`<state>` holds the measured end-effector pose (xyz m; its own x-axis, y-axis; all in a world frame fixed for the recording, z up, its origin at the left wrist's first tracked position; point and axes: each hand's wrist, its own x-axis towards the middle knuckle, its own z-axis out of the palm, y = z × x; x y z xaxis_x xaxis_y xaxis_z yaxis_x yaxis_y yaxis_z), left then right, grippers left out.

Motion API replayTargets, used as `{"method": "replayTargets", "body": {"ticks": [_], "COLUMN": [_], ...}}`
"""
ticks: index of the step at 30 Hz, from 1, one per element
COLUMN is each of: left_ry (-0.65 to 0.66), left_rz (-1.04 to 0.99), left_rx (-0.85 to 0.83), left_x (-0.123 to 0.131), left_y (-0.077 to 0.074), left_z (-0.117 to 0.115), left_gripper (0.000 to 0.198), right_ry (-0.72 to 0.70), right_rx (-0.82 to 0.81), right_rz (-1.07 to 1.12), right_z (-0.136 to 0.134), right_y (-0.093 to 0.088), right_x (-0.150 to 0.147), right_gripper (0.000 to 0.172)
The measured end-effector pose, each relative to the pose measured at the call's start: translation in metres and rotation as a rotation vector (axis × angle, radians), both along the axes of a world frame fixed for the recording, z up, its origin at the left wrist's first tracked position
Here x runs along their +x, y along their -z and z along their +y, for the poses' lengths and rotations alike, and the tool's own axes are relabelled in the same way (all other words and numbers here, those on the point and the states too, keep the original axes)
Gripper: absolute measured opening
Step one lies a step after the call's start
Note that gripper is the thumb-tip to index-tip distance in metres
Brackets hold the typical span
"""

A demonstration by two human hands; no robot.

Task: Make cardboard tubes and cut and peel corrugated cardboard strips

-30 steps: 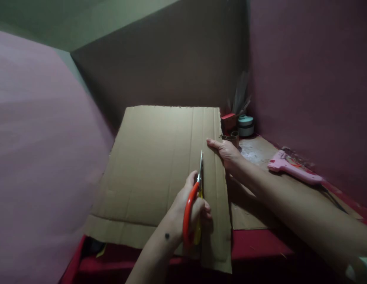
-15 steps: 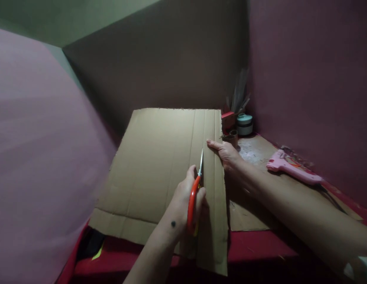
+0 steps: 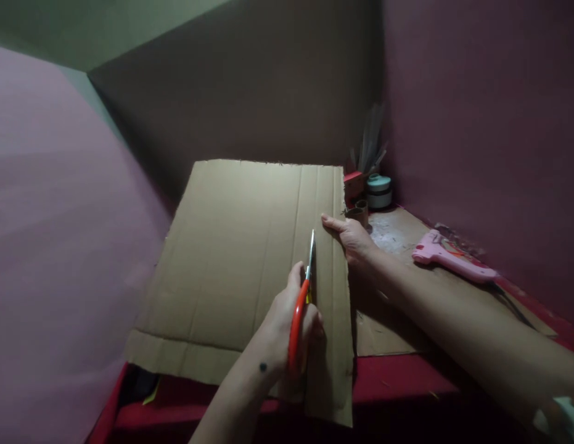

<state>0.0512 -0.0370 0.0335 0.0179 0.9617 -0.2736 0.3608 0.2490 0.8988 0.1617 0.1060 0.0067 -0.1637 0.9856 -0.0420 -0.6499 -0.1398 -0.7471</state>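
In the head view, a large brown sheet of corrugated cardboard (image 3: 231, 246) is tilted up in front of me. My left hand (image 3: 287, 320) is closed round the orange handles of a pair of scissors (image 3: 296, 333). One blade lies above the cardboard, pointing away from me; the other blade is hidden. A slit runs from the near edge up to the scissors, leaving a strip on the right. My right hand (image 3: 354, 237) grips the cardboard's right edge, thumb on top and fingers hidden underneath.
On the right, a pink glue gun (image 3: 453, 259) lies on another cardboard piece (image 3: 388, 336) over a red tabletop (image 3: 397, 385). Behind stand a teal-lidded container (image 3: 379, 191), cardboard tubes (image 3: 358, 213), a red box (image 3: 354, 183) and clear sticks (image 3: 372, 139). Walls rise close around.
The view has shifted slightly, so most things sit a little further left and higher. The scissor blades look closer together. Both hands keep their holds.
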Motion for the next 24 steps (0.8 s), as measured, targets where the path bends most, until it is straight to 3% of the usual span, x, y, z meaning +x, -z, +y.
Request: {"method": "replayTargets", "body": {"ticks": [5,10,17,21,24], "left_ry": [0.049,-0.032,0.001,-0.073,-0.057], "left_rz": [-0.175,-0.107,-0.112,-0.075,0.009], "left_rx": [-0.012,-0.049,0.016,-0.02,-0.015], "left_x": [-0.003,0.003,0.003,0.009,0.01], "left_y": [-0.001,-0.01,-0.013,-0.016,-0.016], "left_z": [0.001,0.009,0.02,0.021,0.022], "left_gripper": [0.063,0.073,0.068,0.07,0.064], "right_ry": [0.009,0.015,0.026,0.022,0.015], "right_rx": [-0.008,-0.003,0.008,0.005,-0.007], "right_rz": [-0.006,-0.011,-0.003,0.0,0.004], "right_z": [-0.001,-0.002,-0.005,-0.005,-0.003], "right_y": [0.002,0.003,0.0,-0.001,0.0], "right_x": [0.0,-0.001,0.0,0.0,0.0], "right_gripper": [0.011,0.012,0.014,0.011,0.009]}}
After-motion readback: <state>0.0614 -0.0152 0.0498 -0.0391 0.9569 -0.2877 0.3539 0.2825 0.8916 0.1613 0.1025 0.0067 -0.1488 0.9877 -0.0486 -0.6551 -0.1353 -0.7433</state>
